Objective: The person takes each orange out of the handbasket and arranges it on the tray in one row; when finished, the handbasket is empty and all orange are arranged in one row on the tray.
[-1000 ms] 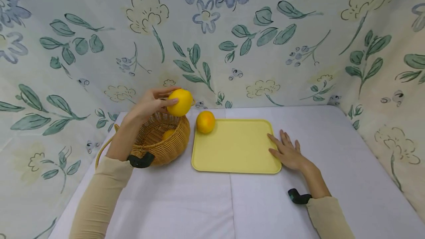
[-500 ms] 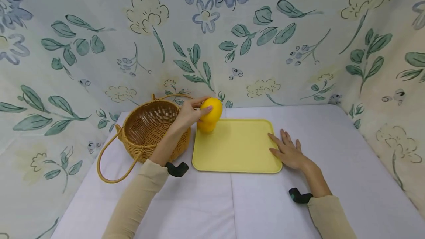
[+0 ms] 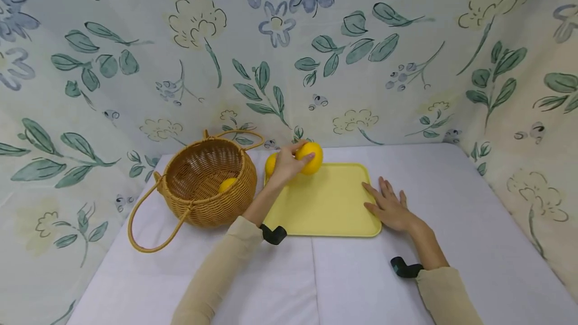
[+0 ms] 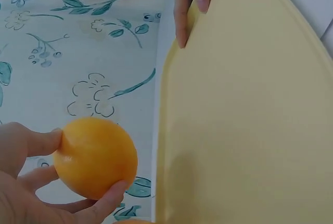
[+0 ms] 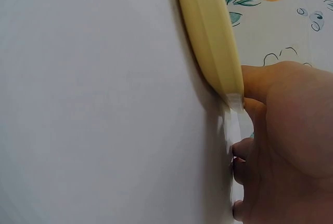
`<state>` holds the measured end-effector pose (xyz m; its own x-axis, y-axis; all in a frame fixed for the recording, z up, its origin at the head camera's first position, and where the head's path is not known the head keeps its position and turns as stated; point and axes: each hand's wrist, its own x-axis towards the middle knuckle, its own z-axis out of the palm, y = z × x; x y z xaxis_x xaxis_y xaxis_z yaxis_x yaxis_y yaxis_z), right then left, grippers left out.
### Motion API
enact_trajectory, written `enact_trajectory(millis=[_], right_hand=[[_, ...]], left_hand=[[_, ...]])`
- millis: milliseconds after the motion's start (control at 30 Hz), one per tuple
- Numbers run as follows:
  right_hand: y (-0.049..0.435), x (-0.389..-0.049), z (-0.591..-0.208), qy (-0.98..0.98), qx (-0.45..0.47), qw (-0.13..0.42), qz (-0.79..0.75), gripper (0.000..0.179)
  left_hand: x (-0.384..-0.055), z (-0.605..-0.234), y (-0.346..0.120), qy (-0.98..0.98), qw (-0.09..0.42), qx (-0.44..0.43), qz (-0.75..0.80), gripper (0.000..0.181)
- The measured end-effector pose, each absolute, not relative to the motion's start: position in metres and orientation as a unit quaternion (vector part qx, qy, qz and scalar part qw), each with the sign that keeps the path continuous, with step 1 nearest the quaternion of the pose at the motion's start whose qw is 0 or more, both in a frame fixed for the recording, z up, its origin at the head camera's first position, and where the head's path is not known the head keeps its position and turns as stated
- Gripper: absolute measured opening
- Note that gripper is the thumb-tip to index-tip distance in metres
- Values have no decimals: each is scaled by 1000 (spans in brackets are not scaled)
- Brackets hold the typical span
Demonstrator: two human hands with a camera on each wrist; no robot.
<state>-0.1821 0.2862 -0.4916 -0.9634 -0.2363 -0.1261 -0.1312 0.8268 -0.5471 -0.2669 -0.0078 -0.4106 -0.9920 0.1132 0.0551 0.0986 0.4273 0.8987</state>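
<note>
A round yellow-orange fruit, by its look an orange [image 3: 311, 158], is pinched between the thumb and fingers of my left hand [image 3: 286, 165]. In the left wrist view this orange [image 4: 96, 157] is held by the fingertips, beyond the tray's rim in that picture. Below it in the head view lies a yellow rectangular tray [image 3: 334, 202]. At the tray's far left corner another orange [image 3: 270, 163] sits partly hidden behind my left hand. Spread fingers of my right hand [image 3: 392, 210] rest at the tray's right edge, with thumb and forefinger touching the rim [image 5: 210, 36].
To the left of the tray stands a round wicker basket [image 3: 226, 210] with two loop handles, one hanging out over the front left. Inside it another orange [image 3: 227, 184] shows. A white cloth [image 3: 253, 285] covers the table, and a floral curtain [image 3: 280, 79] hangs behind.
My left hand has carried the orange rightward from above the basket, past the orange at the tray's corner, to over the tray's far side. The right hand stays at the tray's edge.
</note>
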Motion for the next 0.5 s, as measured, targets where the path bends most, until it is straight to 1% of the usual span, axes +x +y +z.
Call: enact_trajectory(millis=[133,367,500], right_hand=[[285,-182,-492,951,-96,91,-278,64],[285,-182,-489,953,-95,103,-269,64],[285,-182,-489,953,-94,104,-267,65]], left_hand=[[-269,-424,3,862,11,53,504,51],[-269,-438,16,893,-19,56,446,51],[-268,-442,22,909,-24,49,412,52]])
